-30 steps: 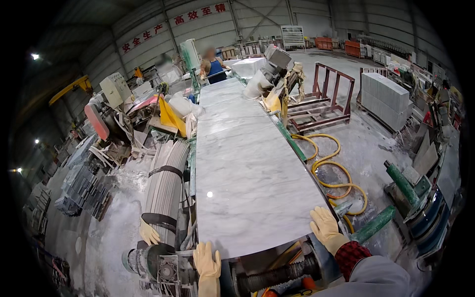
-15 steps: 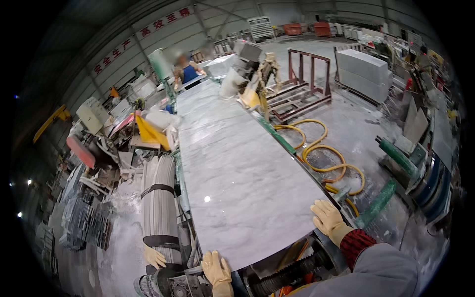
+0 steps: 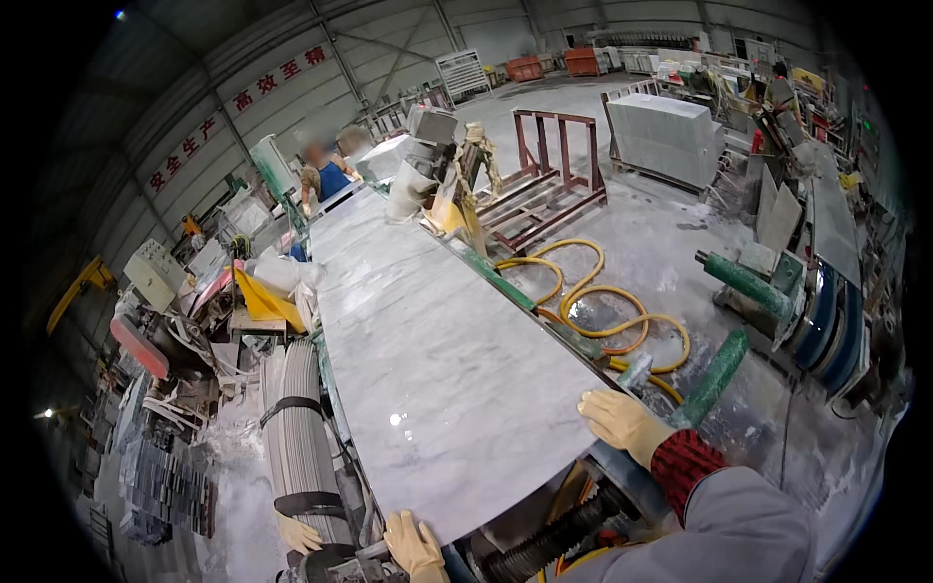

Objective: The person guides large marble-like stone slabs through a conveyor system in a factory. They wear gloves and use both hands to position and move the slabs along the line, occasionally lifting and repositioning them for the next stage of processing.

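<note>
Long grey-white stone slab [image 3: 428, 360] filling centre of frame, long axis running from lower centre up to upper left, near end right at both hands. Right hand [image 3: 622, 420], cream glove, lower right: laid on slab's near right corner, fingers together and slightly curled over the edge, nothing pinched. Left hand [image 3: 413, 544], also gloved, bottom centre: at slab's near short edge, fingers close together, grip can't be told. Third glove [image 3: 296, 534] at bottom left, beside ribbed grey roller [image 3: 296, 437]. Yellow hose [image 3: 593, 301] coiled on floor, right of slab.
</note>
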